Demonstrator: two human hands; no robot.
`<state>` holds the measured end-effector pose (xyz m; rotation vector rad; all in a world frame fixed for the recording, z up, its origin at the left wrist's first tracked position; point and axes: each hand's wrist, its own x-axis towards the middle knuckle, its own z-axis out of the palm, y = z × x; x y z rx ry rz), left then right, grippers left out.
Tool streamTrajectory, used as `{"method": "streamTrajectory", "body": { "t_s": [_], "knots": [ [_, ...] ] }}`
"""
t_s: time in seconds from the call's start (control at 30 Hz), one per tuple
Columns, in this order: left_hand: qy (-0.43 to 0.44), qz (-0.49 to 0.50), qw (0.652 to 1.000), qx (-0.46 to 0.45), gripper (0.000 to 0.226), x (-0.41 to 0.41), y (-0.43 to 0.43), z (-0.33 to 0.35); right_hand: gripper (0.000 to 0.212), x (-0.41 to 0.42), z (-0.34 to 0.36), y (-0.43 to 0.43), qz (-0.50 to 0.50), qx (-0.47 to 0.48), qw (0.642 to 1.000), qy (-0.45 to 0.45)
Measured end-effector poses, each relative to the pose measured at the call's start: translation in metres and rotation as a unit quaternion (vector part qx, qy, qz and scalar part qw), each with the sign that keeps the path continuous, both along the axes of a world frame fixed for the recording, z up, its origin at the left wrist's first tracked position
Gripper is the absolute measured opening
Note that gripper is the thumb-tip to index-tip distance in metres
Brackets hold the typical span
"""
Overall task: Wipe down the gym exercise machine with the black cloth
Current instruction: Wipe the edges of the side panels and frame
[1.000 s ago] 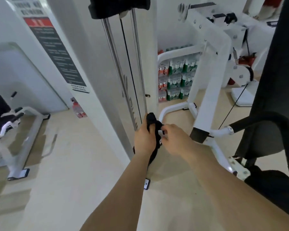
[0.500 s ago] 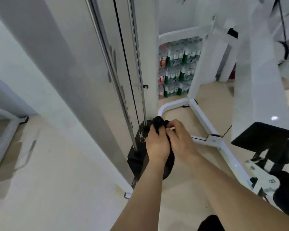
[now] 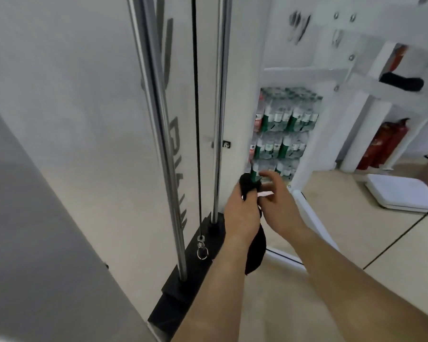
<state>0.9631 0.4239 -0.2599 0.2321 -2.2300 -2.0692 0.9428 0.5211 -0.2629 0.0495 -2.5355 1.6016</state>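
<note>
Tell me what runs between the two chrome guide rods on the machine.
In the head view, a thin black cable hangs between the near guide rod and the far guide rod, ending in a metal ring clip above the black weight stack.

Your left hand covers the middle of the black cloth; only its 2 ends show. Right of the cloth, your right hand is motion-blurred, so its contact is unclear. Left of the cloth, 2 guide rods run off the top edge. Above the cloth, the bottles have unreadable labels.
</note>
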Motion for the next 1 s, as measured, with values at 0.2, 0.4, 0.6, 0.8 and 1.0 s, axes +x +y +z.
{"method": "streamTrajectory", "body": {
  "t_s": [0.2,0.4,0.6,0.8,1.0],
  "knots": [
    [0.026,-0.031,0.998,0.042,0.039,-0.038,0.002,-0.017,0.031,-0.045,-0.018,0.012,-0.012,0.048,0.995,0.083],
    [0.089,-0.029,0.995,0.044,0.025,-0.067,0.004,-0.017,0.030,-0.069,-0.004,0.033,0.008,0.041,0.992,0.118],
    [0.149,0.005,0.989,0.010,0.015,-0.088,-0.009,-0.007,0.021,-0.087,0.013,0.042,0.024,0.085,0.985,0.147],
    [0.194,0.029,0.981,-0.017,0.025,-0.081,0.008,0.001,0.036,-0.100,0.025,0.037,0.021,0.072,0.985,0.156],
    [0.218,0.057,0.974,-0.017,0.024,-0.095,0.007,0.008,0.038,-0.124,0.035,0.038,0.033,0.088,0.984,0.154]
  ]
}}
